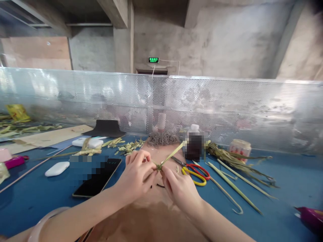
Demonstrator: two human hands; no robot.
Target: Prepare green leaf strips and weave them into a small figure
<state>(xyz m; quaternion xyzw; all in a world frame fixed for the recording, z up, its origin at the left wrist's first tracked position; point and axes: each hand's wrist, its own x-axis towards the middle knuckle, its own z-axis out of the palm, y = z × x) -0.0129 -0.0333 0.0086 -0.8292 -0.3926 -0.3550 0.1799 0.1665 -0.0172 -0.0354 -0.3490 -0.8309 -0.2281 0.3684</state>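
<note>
A pale green plant-leaf strip (173, 154) rises to the upper right from a small green knot held between my hands. My left hand (138, 172) pinches the knot from the left, with its fingers curled. From the other side my right hand (181, 191) closes thumb and finger on the strip where it meets the knot. Scissors (205, 174) with one red and one yellow handle loop lie just beyond my right hand, blades toward the middle. Below both hands is a brownish board (151, 215); my fingers partly hide the knot.
Left on the blue table (285, 188) lie a black phone (106, 179), a white case (57, 168) and leaf scraps (131, 147). Rightward are long leaf strips (236, 188), a dried bundle (227, 158), a plastic jar (240, 149) and a dark bottle (194, 146). A perforated metal screen (121, 97) stands behind.
</note>
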